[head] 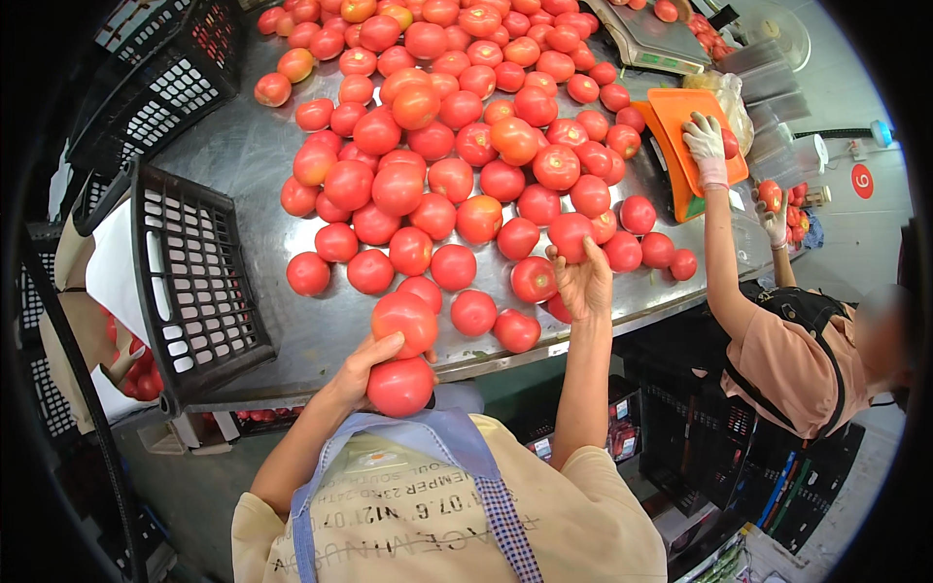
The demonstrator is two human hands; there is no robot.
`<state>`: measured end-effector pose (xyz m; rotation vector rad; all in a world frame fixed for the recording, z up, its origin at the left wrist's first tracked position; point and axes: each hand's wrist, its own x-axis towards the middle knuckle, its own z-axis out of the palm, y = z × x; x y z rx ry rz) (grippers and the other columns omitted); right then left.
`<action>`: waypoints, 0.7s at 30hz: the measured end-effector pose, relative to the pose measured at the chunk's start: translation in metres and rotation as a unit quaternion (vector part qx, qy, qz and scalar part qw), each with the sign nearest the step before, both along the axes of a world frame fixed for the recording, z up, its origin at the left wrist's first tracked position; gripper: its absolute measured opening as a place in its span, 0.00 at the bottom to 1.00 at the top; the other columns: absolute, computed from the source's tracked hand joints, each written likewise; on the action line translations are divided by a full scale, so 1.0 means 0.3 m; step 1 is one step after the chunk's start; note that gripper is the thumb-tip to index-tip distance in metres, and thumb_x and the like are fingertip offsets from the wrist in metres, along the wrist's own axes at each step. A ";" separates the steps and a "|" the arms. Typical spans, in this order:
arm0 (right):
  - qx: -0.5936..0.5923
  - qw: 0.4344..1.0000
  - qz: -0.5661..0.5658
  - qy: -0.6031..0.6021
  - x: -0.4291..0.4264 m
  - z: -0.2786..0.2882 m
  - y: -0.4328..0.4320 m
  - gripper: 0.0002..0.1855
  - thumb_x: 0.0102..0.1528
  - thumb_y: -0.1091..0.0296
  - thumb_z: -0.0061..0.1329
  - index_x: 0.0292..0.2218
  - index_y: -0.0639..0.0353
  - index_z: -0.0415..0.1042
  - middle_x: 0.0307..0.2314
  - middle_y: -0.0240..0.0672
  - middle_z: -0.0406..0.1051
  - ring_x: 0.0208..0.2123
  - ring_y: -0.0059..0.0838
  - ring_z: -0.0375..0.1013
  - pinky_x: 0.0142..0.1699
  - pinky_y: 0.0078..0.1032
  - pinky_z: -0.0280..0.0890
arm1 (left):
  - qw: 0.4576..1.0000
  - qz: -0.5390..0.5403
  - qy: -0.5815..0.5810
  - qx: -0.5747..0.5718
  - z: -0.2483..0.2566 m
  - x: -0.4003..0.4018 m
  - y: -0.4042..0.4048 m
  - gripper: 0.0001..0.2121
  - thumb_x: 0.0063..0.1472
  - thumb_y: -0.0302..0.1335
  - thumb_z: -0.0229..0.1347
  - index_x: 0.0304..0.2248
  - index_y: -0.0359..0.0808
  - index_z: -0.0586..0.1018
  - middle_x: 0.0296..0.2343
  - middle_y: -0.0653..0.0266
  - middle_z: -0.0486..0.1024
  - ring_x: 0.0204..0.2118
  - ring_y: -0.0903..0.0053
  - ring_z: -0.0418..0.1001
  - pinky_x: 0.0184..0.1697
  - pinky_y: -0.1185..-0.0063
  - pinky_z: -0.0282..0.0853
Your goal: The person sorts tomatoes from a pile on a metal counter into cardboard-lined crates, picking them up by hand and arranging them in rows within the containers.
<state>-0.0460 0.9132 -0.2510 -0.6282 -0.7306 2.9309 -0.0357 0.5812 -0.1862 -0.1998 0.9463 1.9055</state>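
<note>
Two red tomatoes are in my left hand (364,364): an upper tomato (404,321) beneath my thumb and a lower tomato (400,387) close to my apron. My right hand (585,283) reaches over the near right side of the heap, its thumb and fingertips around a red tomato (573,237). A large heap of tomatoes (452,178) covers the middle of the steel table (277,262), mostly red, with a few orange ones. Just beyond my left hand, a loose tomato (474,312) lies near the table's front edge.
A black plastic crate (197,277) lined with paper, with tomatoes inside, stands left. More black crates (171,87) are behind it. On the right, a co-worker's gloved hand (705,146) rests by an orange scale (689,109). A second scale (656,36) sits at the back right.
</note>
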 end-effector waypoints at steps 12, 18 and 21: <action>0.831 0.531 -0.059 -0.157 -0.051 0.023 0.007 0.36 0.39 0.49 0.61 0.45 0.62 0.66 0.34 0.44 0.71 0.37 0.41 0.69 0.40 0.35 0.66 | 0.999 -0.002 -0.008 -0.031 -0.025 -0.031 0.008 0.25 0.57 0.45 0.49 0.43 0.29 0.68 0.34 0.55 0.71 0.34 0.65 0.75 0.37 0.72 0.72; 0.928 0.357 -0.001 -0.107 -0.040 -0.075 0.009 0.31 0.37 0.50 0.61 0.37 0.63 0.69 0.33 0.41 0.71 0.38 0.43 0.66 0.41 0.37 0.63 | 0.999 -0.035 -0.013 -0.027 -0.044 -0.034 0.039 0.24 0.57 0.43 0.51 0.45 0.32 0.66 0.35 0.55 0.71 0.34 0.66 0.75 0.36 0.72 0.72; 0.939 0.320 0.025 -0.122 -0.033 -0.098 0.010 0.29 0.40 0.51 0.59 0.38 0.64 0.71 0.36 0.42 0.70 0.37 0.43 0.66 0.40 0.36 0.62 | 0.998 -0.059 -0.018 -0.034 -0.035 -0.051 0.066 0.25 0.57 0.43 0.52 0.45 0.32 0.66 0.35 0.56 0.71 0.33 0.66 0.75 0.36 0.73 0.72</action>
